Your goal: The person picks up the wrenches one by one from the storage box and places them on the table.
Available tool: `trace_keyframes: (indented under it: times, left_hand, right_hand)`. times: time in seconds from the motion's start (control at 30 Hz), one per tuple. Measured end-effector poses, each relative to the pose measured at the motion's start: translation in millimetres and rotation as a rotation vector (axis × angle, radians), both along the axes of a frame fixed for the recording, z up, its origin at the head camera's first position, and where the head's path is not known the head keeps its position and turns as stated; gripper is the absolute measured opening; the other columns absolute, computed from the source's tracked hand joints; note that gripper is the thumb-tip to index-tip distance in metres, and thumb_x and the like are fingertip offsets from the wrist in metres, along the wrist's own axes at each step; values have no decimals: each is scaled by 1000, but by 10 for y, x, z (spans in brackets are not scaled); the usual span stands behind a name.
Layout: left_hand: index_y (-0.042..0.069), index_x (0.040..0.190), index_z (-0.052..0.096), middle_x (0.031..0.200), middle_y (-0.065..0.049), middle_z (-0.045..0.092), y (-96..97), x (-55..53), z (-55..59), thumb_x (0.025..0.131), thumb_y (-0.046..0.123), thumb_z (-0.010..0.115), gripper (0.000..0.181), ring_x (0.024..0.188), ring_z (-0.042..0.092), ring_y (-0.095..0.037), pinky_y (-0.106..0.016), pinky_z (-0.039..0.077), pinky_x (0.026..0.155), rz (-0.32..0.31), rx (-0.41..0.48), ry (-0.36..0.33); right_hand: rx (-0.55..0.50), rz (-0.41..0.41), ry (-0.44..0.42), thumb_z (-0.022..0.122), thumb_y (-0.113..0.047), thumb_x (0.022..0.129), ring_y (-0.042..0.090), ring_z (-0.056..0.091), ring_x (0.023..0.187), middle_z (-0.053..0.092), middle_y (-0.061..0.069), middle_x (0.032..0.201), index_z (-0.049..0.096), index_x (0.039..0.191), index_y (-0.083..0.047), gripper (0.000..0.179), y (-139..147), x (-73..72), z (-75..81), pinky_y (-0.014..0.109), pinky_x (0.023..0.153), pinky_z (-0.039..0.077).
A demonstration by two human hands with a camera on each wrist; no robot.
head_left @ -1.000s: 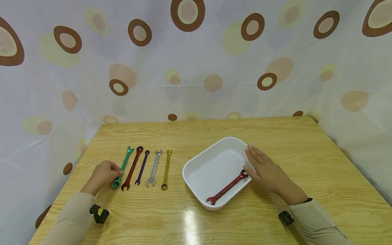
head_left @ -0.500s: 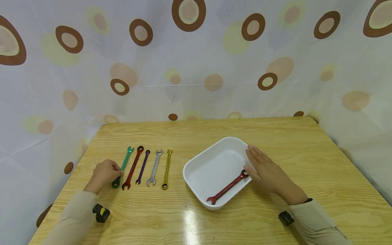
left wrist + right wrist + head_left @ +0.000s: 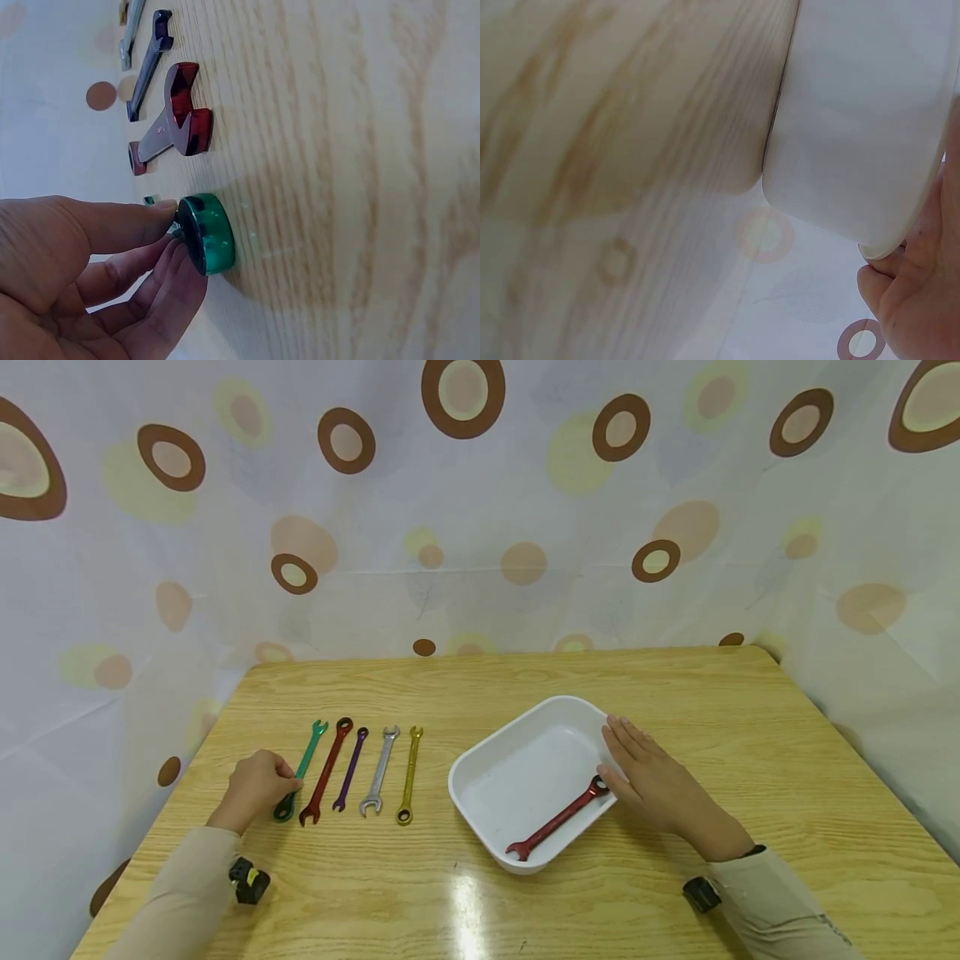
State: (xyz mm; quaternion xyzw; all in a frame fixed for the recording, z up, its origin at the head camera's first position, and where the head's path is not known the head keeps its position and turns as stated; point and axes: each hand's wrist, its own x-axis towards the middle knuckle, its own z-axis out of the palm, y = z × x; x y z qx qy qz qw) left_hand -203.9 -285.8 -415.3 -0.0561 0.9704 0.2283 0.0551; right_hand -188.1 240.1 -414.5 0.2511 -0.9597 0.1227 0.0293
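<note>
In the head view my left hand (image 3: 258,785) pinches a green combination wrench (image 3: 309,756) between thumb and fingers near its ring end. The left wrist view shows that ring end (image 3: 210,232) just beyond the fingertips, close to the tabletop. Right of it, a red wrench (image 3: 326,772), a small purple wrench (image 3: 350,770), a silver open-ended wrench (image 3: 380,772) and a gold wrench (image 3: 410,777) lie in a row. My right hand (image 3: 660,789) rests with straight fingers on the right rim of a white plastic tub (image 3: 517,768). Inside the tub lies another red wrench (image 3: 558,820).
The wooden table (image 3: 465,681) bears everything. A patterned curtain (image 3: 480,602) hangs behind it and at both sides. Black wrist cameras (image 3: 249,881) sit under each sleeve, low over the table.
My left hand has shifted slightly, and the green wrench's ring end has turned darker and looks a little tilted. The right hand, tub and other wrenches stay put.
</note>
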Motion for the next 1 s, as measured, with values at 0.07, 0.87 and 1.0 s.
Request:
trace_keyframes:
  times: [0.07, 0.87, 1.0]
  left_hand:
    - [0, 77, 65, 77, -13, 63, -1, -4, 0, 84, 12, 71, 16, 69, 56, -24, -39, 45, 59, 4, -1, -6]
    - [-4, 77, 66, 71, -12, 64, 19, -47, 83, 86, 13, 68, 20, 61, 55, -21, -35, 45, 56, -35, -30, -36]
    - [-8, 89, 68, 82, -20, 66, 92, -106, 193, 91, 19, 61, 28, 67, 61, -27, -37, 48, 58, -33, -11, -31]
  right_hand:
    - [0, 0, 1, 40, -34, 103, 40, 16, 143, 20, 24, 155, 27, 146, 9, 62, 1, 0, 0, 51, 114, 18]
    - [3, 6, 13, 41, -34, 103, 40, 18, 143, 20, 25, 154, 27, 146, 9, 62, 8, -10, -20, 51, 113, 19]
    - [-7, 10, 26, 41, -34, 103, 40, 19, 142, 21, 25, 154, 28, 145, 9, 62, 1, -15, -30, 50, 114, 19]
